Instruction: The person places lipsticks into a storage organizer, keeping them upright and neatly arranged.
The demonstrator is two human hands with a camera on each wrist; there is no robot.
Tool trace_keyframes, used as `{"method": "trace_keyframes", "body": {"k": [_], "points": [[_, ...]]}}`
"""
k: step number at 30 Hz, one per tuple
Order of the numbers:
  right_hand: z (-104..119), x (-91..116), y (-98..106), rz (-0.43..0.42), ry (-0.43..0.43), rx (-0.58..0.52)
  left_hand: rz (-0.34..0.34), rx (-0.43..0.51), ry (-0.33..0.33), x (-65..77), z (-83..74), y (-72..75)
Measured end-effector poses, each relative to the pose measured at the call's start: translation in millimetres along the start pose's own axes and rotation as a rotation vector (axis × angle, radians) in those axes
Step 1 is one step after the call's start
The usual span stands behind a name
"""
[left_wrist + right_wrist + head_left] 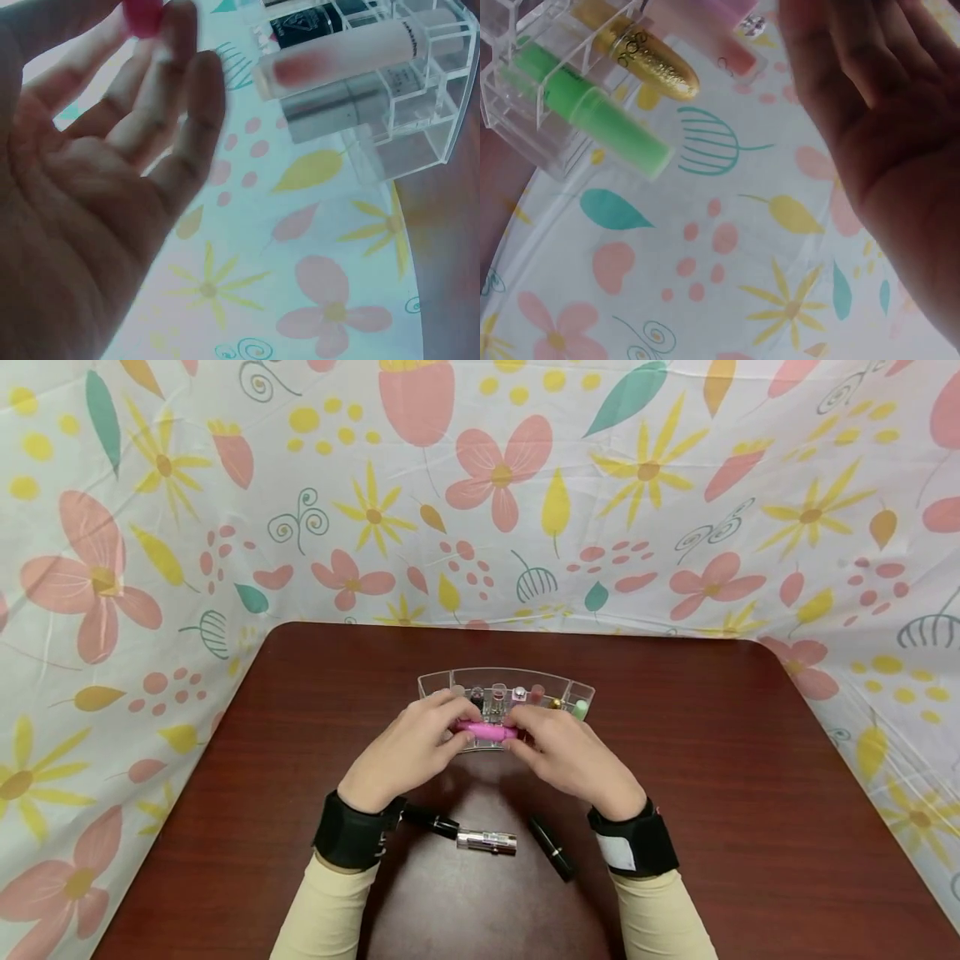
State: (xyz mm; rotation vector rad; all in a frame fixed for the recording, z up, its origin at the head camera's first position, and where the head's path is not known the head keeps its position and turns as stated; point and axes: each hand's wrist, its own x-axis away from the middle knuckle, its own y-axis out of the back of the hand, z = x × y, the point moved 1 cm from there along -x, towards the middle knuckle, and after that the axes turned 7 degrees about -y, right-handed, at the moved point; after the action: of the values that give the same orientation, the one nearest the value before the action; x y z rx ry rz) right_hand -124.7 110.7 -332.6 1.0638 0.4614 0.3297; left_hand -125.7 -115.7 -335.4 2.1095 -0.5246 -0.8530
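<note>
A bright pink cosmetic tube (487, 731) lies crosswise between the two hands. My left hand (412, 739) pinches its left end between thumb and fingers. At the other end, my right hand (573, 752) pinches it in the same way. Just behind and under the tube stands a clear acrylic organizer (510, 671) with several lip products upright in it. In the left wrist view a clear-capped lip gloss (337, 61) shows in the organizer. A green tube (592, 109) and a gold lipstick (649, 56) appear in the right wrist view.
Nearer the person, a black tube with a silver section (486, 841) lies on the dark red table (750, 777), partly behind the left wrist. A slim black tube (550, 849) lies to its right. A flowered cloth (525, 527) hangs behind the table.
</note>
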Motion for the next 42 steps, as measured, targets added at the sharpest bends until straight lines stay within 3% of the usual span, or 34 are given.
{"method": "trace_keyframes", "body": {"k": [10, 17, 28, 34, 38, 42], "points": [[4.4, 1.5, 8.4, -0.292, 0.140, -0.191, -0.216, -0.028, -0.114, 0.8, -7.1, 16.0], [5.7, 0.6, 10.2, -0.358, 0.165, -0.229, -0.265, -0.043, -0.140, -0.6, -10.8, 18.9], [7.3, -0.6, 10.3, -0.380, 0.152, -0.319, -0.352, -0.075, -0.189, -2.3, -15.8, 20.6], [9.4, 0.7, 13.5, -0.367, 0.150, -0.378, -0.401, -0.046, -0.209, -2.2, -20.4, 24.3], [11.6, 2.2, 15.7, -0.281, 0.110, -0.483, -0.421, -0.033, -0.216, -1.9, -24.3, 27.0], [13.7, 3.5, 15.7, -0.106, -0.023, -0.691, -0.418, -0.037, -0.229, -2.3, -28.1, 26.3]]}}
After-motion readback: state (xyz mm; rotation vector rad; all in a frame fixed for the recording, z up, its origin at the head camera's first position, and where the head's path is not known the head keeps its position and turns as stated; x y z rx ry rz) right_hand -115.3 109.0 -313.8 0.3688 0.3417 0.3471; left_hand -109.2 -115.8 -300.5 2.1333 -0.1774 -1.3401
